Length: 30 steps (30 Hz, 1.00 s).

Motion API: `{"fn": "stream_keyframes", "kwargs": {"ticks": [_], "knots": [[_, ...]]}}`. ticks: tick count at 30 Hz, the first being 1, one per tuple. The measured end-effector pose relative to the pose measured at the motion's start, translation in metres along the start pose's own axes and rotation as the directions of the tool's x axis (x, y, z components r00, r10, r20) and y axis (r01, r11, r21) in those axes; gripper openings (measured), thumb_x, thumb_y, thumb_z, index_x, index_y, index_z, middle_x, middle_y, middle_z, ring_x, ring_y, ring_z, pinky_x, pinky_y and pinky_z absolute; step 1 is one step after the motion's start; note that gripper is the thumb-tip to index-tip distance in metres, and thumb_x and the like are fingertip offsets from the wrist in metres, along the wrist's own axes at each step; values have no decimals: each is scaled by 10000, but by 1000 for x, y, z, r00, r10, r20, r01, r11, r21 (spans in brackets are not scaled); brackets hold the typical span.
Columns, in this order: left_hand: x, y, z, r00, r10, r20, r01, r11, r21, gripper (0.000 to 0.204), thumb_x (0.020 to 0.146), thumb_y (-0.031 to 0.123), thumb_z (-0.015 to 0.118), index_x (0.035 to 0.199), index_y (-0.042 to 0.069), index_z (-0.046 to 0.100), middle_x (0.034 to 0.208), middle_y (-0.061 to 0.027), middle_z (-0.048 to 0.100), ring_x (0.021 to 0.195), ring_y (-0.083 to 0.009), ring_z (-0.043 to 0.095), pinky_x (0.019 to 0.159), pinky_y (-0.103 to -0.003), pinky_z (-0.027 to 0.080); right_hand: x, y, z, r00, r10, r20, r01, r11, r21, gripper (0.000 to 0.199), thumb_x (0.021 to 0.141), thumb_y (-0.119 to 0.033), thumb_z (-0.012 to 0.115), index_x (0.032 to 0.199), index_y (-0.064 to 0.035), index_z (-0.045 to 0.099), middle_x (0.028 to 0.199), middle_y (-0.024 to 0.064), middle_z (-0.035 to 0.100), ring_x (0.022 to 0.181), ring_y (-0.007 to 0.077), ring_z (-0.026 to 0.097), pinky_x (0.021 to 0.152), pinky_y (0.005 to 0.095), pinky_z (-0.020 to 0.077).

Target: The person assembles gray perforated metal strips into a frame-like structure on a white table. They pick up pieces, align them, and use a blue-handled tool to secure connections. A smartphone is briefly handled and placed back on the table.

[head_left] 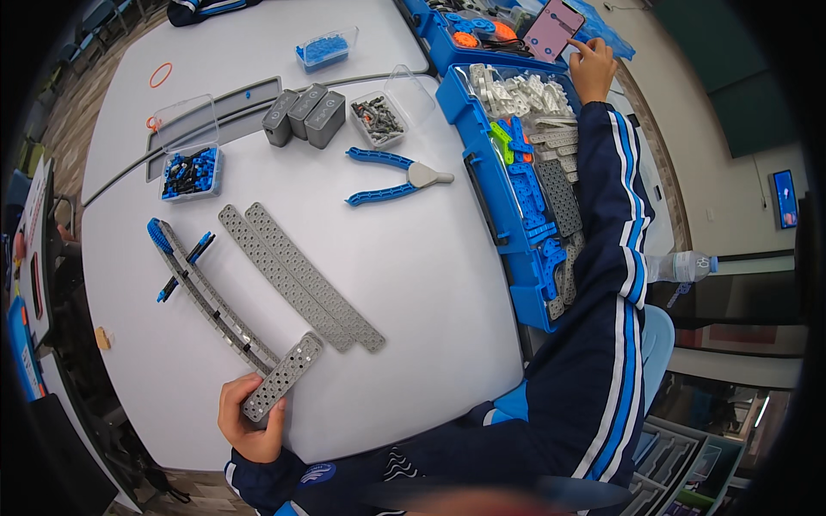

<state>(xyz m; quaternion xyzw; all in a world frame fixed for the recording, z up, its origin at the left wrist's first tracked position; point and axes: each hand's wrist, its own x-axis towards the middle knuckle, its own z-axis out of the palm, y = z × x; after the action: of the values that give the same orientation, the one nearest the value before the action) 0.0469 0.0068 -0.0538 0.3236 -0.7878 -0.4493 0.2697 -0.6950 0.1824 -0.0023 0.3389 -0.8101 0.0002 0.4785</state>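
Note:
My left hand is closed round the near end of a grey plastic building-kit assembly. A short, wide perforated plate crosses that end, and a long narrow beam runs from it to a blue gear at the far end. Dark shafts with blue pieces cross the beam. At the upper right, my right hand reaches to a phone with a lit pink screen; an outstretched finger touches or nearly touches its edge. Two long grey perforated plates lie side by side to the right of the assembly.
Blue-handled pliers lie mid-table. Behind stand grey blocks, a box of grey pins, a box of blue and black pins and a box of blue pieces. A blue parts case lines the right edge. A water bottle is beyond my right arm.

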Motion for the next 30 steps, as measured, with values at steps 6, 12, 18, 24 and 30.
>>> {"fn": "stream_keyframes", "kwargs": {"ticks": [6, 12, 18, 24, 30], "knots": [[0, 1, -1, 1000, 11, 14, -11, 1000, 15, 385, 695, -9, 745, 1055, -15, 610, 1010, -170, 624, 932, -269, 616, 866, -342, 478, 4, -6, 5, 998, -19, -61, 25, 995, 100, 300, 804, -178, 619, 1047, -270, 768, 940, 14, 581, 957, 232, 559, 835, 418, 425], [1, 1, -1, 1000, -1, 12, 1, 1000, 0, 380, 699, -13, 740, 1054, -18, 607, 1008, -173, 622, 934, -270, 616, 867, -342, 479, 5, -12, 8, 995, -101, 0, 101, 992, 82, 286, 817, -196, 622, 1052, -267, 767, 939, 19, 575, 968, 237, 561, 823, 416, 429], [0, 0, 0, 1000, -4, 9, 4, 1000, -1, 379, 696, -15, 740, 1051, -19, 607, 1003, -172, 622, 935, -271, 618, 868, -344, 481, 1, -7, 9, 999, -47, -24, 49, 997, 51, 288, 822, -200, 620, 1060, -273, 765, 942, 18, 573, 975, 236, 558, 814, 418, 431], [0, 0, 0, 1000, -9, 5, 9, 1000, -2, 384, 691, -19, 737, 1052, -18, 607, 1001, -171, 622, 932, -275, 620, 867, -346, 481, 1, -4, 12, 999, -37, -22, 38, 998, 50, 302, 828, -191, 611, 1075, -275, 760, 946, 18, 574, 979, 235, 558, 811, 418, 434], [1, -1, 0, 1000, 8, 9, -8, 1000, 9, 384, 691, -18, 736, 1052, -17, 605, 996, -173, 619, 930, -277, 617, 865, -345, 480, 3, -5, 10, 999, -31, -36, 35, 994, 99, 307, 832, -203, 607, 1095, -260, 756, 980, 23, 585, 1004, 242, 561, 820, 427, 440]]}}
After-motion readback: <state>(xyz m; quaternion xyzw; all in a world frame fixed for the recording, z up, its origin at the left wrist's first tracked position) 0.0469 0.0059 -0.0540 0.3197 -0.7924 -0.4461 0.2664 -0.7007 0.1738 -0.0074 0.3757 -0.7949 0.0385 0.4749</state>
